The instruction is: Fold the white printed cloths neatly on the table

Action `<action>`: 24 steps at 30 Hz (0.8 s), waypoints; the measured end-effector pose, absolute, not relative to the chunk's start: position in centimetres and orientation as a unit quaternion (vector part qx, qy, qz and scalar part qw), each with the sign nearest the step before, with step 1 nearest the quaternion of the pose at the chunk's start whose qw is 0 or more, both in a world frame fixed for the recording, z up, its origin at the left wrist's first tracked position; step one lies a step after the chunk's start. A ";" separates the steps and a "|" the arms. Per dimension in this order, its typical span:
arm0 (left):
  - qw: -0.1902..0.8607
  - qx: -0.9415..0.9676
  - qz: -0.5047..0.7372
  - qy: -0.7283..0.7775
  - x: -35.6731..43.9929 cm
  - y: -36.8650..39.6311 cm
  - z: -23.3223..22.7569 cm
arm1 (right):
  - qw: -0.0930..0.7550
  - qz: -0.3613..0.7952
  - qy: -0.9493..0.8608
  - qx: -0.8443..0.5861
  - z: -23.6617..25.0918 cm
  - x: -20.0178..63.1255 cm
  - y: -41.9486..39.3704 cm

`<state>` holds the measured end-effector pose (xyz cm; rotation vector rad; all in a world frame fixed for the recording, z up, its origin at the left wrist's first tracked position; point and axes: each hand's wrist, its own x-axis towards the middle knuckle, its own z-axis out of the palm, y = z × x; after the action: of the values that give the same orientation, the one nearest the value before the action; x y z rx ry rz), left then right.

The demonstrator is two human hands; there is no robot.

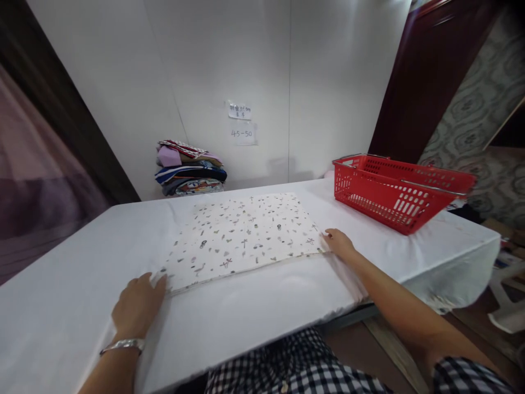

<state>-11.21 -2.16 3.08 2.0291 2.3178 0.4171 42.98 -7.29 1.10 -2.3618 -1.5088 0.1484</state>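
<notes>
A white cloth (pixel 246 235) with a small scattered print lies folded in a flat rectangle on the white-covered table (pixel 254 312). At its near left corner is my left hand (pixel 137 306), thumb and fingers closed about the edge; a silver bracelet is on that wrist. My right hand (pixel 339 244) pinches the near right corner, its fingertips partly hidden by the hand itself. Between the two hands the front edge shows more than one layer and runs slightly slanted.
A red plastic basket (pixel 381 194) with metal handles stands at the table's back right. Against the wall at the back left is a stack of folded clothes (pixel 191 169). Two paper notes (pixel 243 133) hang on the wall. A pink curtain (pixel 45 186) hangs at the left.
</notes>
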 end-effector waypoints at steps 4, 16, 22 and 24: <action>-0.039 0.694 0.135 0.706 -7.9 -1.8 4.2 | 0.184 0.054 -0.516 -0.835 1.8 43.2 -4.7; -0.015 0.778 0.181 0.601 -2.1 1.0 1.2 | 0.172 0.052 -0.474 -0.862 1.2 41.9 0.4; 0.012 0.761 0.198 0.618 -2.6 1.7 0.6 | 0.179 0.004 -0.506 -0.844 0.5 41.3 0.4; 0.029 0.755 0.196 0.625 -2.7 1.9 0.5 | 0.177 -0.006 -0.521 -0.835 0.5 41.2 0.4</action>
<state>-2.69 1.92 0.51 2.3288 1.9289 0.6031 41.23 0.37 0.54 -2.3634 -1.4753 -0.0169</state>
